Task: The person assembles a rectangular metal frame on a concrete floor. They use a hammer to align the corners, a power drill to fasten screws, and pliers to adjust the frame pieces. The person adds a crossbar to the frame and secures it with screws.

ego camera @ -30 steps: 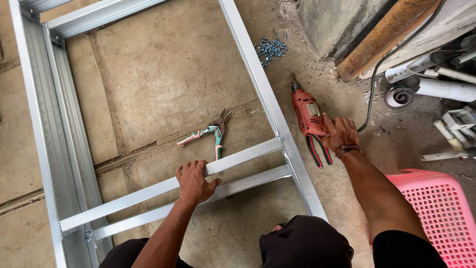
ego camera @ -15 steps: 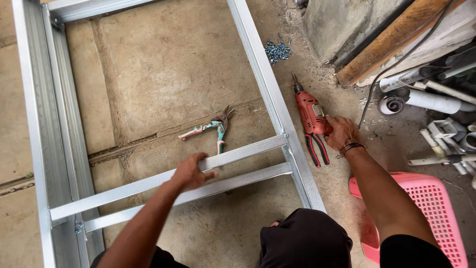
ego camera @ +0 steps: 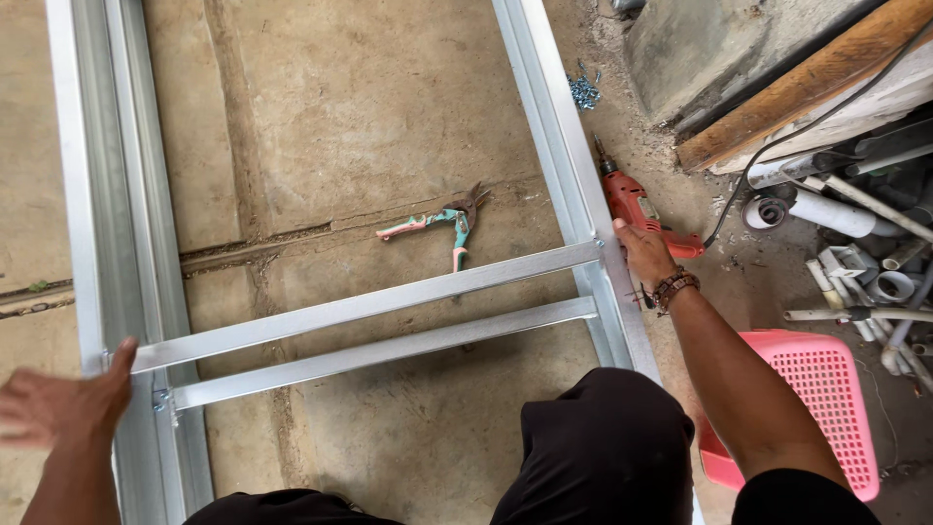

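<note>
Right hand (ego camera: 643,251) rests at the joint where the upper cross stud (ego camera: 364,306) meets the right rail (ego camera: 559,126). Fingers lie loosely curled on the metal, gripping nothing; a bead bracelet sits on the wrist. The red drill (ego camera: 637,209) lies just beyond the fingertips on the floor, touching or nearly touching the hand, I can't tell which. Its long axis runs roughly along the rail, bit pointing away from the person, cord trailing off right toward the clutter. The right hand is by far the nearer one to it.

Left hand (ego camera: 68,403) is at the opposite end, open and spread, blurred, thumb against the left rail (ego camera: 126,194) where the same cross stud lands. It holds nothing.

Cross stud runs left-right and slightly tilted, higher on the right. A second stud (ego camera: 384,350) lies parallel just below it.

Inside the frame, tin snips (ego camera: 442,226) with teal-pink handles sit on the concrete floor (ego camera: 369,97), near the upper stud and well apart from both hands. A small pile of screws (ego camera: 583,92) lies beside the right rail, farther out.

Right side is cramped: pink plastic basket (ego camera: 836,408) by the forearm, pipe offcuts (ego camera: 855,262) and a timber plank (ego camera: 807,83) beyond.
</note>
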